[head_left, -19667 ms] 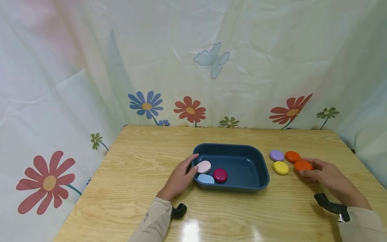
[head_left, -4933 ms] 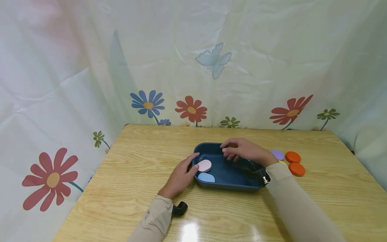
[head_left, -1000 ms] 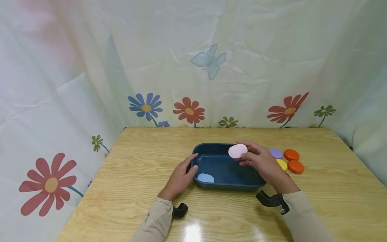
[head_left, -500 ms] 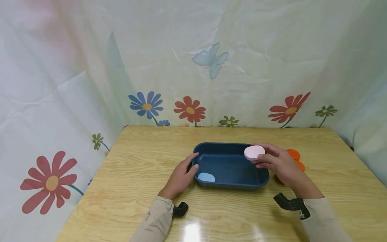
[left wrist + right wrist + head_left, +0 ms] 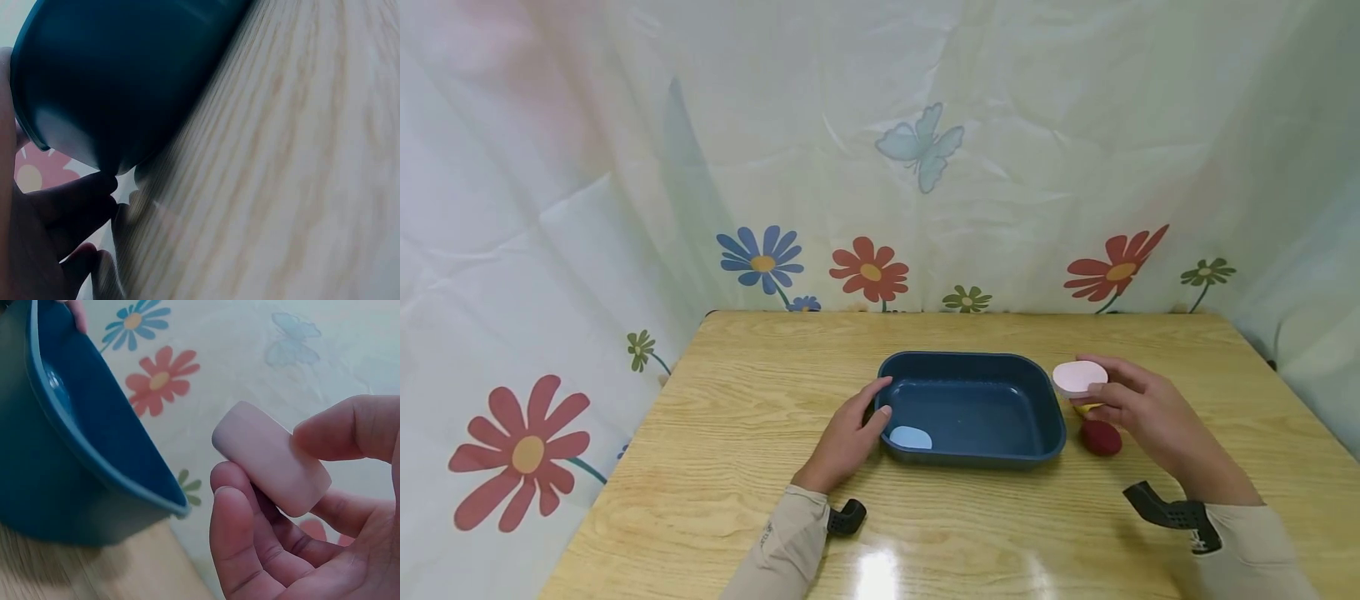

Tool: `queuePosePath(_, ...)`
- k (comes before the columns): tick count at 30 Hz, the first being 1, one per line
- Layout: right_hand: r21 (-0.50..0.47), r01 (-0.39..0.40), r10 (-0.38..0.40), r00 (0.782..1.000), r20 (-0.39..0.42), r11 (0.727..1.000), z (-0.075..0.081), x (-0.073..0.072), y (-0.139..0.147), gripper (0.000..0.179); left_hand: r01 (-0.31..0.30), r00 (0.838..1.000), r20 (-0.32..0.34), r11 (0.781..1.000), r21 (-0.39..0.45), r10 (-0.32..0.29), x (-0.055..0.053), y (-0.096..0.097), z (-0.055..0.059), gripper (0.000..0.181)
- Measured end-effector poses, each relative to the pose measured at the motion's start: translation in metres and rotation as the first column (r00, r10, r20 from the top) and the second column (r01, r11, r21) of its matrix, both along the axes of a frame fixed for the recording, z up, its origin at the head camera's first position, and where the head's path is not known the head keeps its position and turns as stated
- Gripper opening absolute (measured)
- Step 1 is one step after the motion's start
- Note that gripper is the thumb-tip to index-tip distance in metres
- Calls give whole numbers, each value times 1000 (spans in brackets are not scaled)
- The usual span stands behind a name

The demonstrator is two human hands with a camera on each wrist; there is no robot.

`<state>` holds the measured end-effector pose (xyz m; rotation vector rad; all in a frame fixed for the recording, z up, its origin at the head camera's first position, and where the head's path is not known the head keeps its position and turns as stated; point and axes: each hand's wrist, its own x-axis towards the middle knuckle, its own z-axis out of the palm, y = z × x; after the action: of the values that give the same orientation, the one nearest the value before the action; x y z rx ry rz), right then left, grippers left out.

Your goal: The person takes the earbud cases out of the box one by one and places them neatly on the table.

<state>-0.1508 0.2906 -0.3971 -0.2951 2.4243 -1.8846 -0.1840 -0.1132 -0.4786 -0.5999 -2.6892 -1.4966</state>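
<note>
My left hand (image 5: 846,442) holds the left end of a dark blue plastic bin (image 5: 973,458), thumb at the rim; in the left wrist view its fingers (image 5: 81,197) lie against the bin's outside. My right hand (image 5: 1157,412) pinches a pale pink oval block (image 5: 1078,377) between thumb and fingers, raised just right of the bin. The right wrist view shows the same pink block (image 5: 269,456) tilted in the fingertips. A light blue block (image 5: 911,438) lies in the bin's near left corner. Below the right hand sits a crimson round piece (image 5: 1101,437) on the table.
A bit of a yellow piece (image 5: 1084,408) shows under the right hand, which hides the table behind it. The bin stands mid-way on a wooden table (image 5: 760,375). A flowered curtain (image 5: 1000,167) hangs behind the table's far edge.
The crimson piece, in the bin at first, is now on the table. The right hand has lifted the pink block out and moved it rightward past the bin's rim. The left hand stays put.
</note>
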Motion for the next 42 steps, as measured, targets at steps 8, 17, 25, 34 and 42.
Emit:
queuePosePath(8,134,76,-82,996,40,988,-4,1,22,57,15,1000,-2,1000,9,-15,1,0,-1,48)
queuePosePath(17,175,134,-147,987,63,975,-11,0,41,61,1,1000,0,1000,-2,-1,-1,1,0,47)
queuePosePath(25,167,173,-189,979,83,971,-20,3,57,62,7,1000,-5,1000,-6,-7,-2,0,0,47)
queuePosePath(34,64,163,-170,976,133,985,-26,8,75,42,0,1000,-3,1000,3,0,-2,1,1,47)
queuePosePath(42,222,130,-177,962,206,966,-33,13,86,61,5,1000,2,1000,4,-5,-1,-1,1,49)
